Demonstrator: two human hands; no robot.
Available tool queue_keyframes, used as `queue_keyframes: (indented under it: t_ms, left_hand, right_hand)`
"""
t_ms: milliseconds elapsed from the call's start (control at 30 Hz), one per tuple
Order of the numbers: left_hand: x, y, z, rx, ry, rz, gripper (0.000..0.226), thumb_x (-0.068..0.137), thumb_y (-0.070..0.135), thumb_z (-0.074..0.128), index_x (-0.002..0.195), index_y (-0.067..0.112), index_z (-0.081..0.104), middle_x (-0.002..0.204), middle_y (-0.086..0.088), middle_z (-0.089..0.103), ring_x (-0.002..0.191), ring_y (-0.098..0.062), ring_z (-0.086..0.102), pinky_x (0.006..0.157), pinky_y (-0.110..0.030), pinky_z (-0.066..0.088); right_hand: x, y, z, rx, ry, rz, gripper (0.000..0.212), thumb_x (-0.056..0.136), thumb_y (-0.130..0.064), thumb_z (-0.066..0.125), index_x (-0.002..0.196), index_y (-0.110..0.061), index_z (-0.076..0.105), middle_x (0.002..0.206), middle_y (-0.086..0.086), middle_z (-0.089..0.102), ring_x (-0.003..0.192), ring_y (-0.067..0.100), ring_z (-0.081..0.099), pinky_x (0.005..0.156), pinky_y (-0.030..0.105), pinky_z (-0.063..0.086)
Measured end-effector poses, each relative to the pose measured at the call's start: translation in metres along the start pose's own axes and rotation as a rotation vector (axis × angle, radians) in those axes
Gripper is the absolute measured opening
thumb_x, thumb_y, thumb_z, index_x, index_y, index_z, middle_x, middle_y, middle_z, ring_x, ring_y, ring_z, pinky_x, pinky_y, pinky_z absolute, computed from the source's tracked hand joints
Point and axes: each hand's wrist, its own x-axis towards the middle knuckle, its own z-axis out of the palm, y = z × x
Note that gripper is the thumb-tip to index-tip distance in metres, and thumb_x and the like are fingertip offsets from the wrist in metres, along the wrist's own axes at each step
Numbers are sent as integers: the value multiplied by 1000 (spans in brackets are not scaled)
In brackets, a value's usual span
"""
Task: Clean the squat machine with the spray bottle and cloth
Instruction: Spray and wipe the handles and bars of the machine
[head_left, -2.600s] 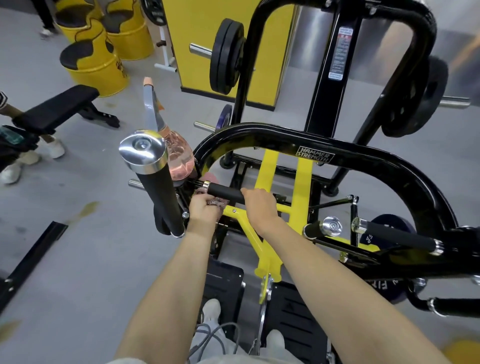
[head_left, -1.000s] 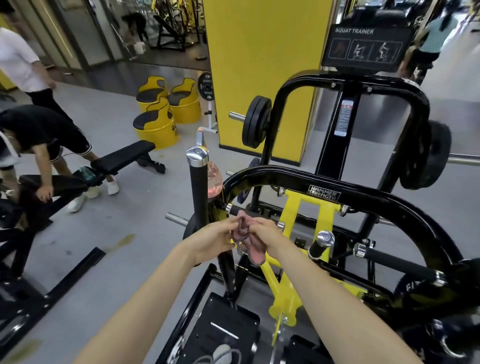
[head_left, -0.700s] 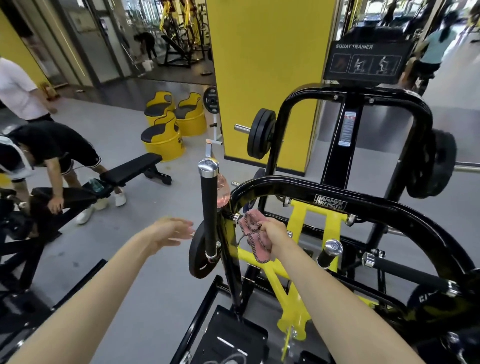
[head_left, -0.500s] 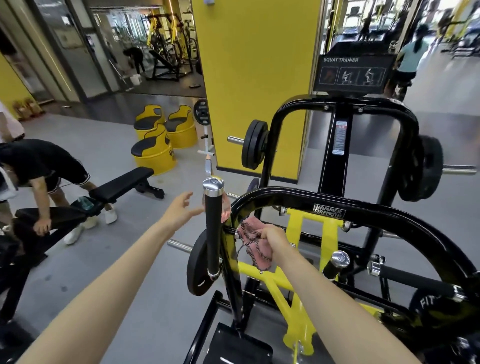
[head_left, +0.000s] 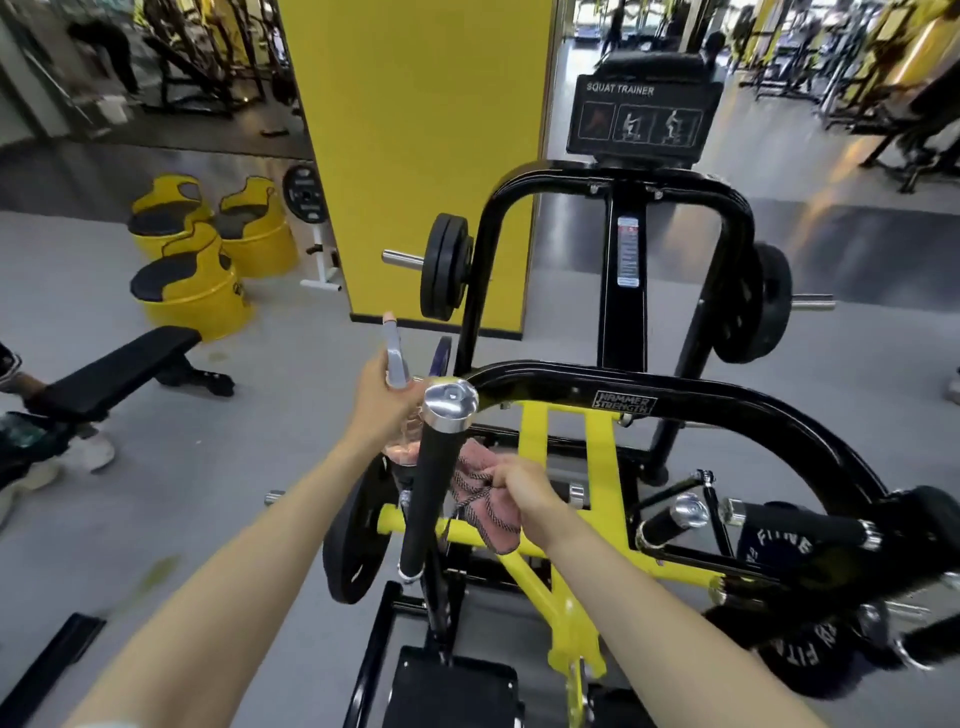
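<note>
We're gripping the spray bottle (head_left: 396, 358) w/ left hand (head_left: 382, 402), right hand (head_left: 525, 496) bunching the cloth (head_left: 480, 501) — prob best aiming at the upright handle (head_left: 432, 493).

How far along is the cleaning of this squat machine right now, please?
Done: no wiped or wet patch is visible, so I cannot tell. In hand: the left hand has its grip round the clear spray bottle of pink liquid, and the right hand pinches the bunched pink knitted cloth beside the upright black handle. Left: probably spraying and wiping the black-and-yellow squat machine frame.
</note>
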Motion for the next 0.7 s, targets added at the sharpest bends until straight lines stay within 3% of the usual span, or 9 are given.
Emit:
queue_keyframes:
  t_ms: [100, 167, 267, 333, 367, 433, 533, 600, 700]
  left_hand:
    - [3, -6, 6, -49, 53, 12, 31, 86, 12, 63, 113, 17, 48, 85, 2, 47, 68, -1, 53, 62, -13, 44]
    - [5, -13, 4, -46, 69, 12, 38, 84, 3, 65, 117, 12, 48, 87, 2, 50, 61, 8, 55, 54, -6, 43]
    - [2, -16, -14, -69, 99, -37, 37, 84, 3, 66, 117, 13, 52, 98, -14, 59, 66, -7, 57, 51, -10, 45]
    - [0, -17, -37, -35, 108, -63, 35, 84, 2, 64, 116, 11, 54, 110, -10, 59, 76, -10, 58, 56, -10, 47]
    - [0, -17, -50, 13, 62, -74, 35, 83, 0, 65, 115, 11, 56, 113, -8, 59, 80, -10, 58, 60, -11, 47]
    - [-2, -16, -72, 176, -182, -106, 32, 80, -1, 64, 110, 10, 58, 109, -9, 61, 81, -13, 59, 63, -16, 47]
    - [-14, -23, -81, 387, -512, -273, 11, 80, 1, 58, 86, 9, 61, 81, -7, 63, 62, -10, 62, 55, -16, 45]
    - [-23, -36, -75, 472, -583, -339, 12, 74, 1, 56, 67, 10, 54, 61, -4, 52, 54, -15, 54, 50, -20, 40]
    - [-36, -51, -67, 523, -668, -390, 8, 65, 7, 56, 64, 12, 49, 59, -3, 45, 55, -19, 44, 52, -25, 35]
  right_hand:
    - [7, 10, 5, -30, 18, 18, 43, 71, 5, 41, 98, -10, 70, 91, 17, 68, 68, 22, 54, 58, 29, 41]
    - [13, 16, 5, -31, 24, 27, 49, 65, 2, 40, 101, -9, 72, 91, 17, 70, 65, 21, 52, 57, 30, 38]
    - [15, 19, 6, -42, 50, 34, 48, 61, 0, 42, 99, -5, 71, 87, 17, 68, 72, 24, 53, 64, 33, 37]
    - [15, 18, 6, -48, 52, 37, 40, 68, 4, 41, 95, -7, 70, 82, 15, 64, 74, 24, 53, 65, 33, 38]
    - [18, 19, 6, -53, 54, 38, 41, 69, 5, 41, 96, -8, 70, 81, 15, 63, 74, 23, 52, 65, 33, 38]
    - [21, 22, 8, -53, 51, 47, 47, 67, 5, 40, 101, -8, 71, 82, 15, 64, 75, 24, 52, 67, 33, 39]
    - [18, 26, 15, -22, 85, 63, 43, 70, 8, 40, 97, -8, 71, 82, 14, 64, 75, 24, 53, 65, 30, 40]
    - [18, 29, 18, 8, 110, 69, 38, 72, 10, 41, 90, -8, 69, 82, 13, 63, 74, 24, 52, 65, 29, 40]
    - [17, 31, 19, 13, 115, 60, 42, 71, 11, 42, 98, -4, 70, 84, 12, 65, 76, 24, 53, 67, 30, 41]
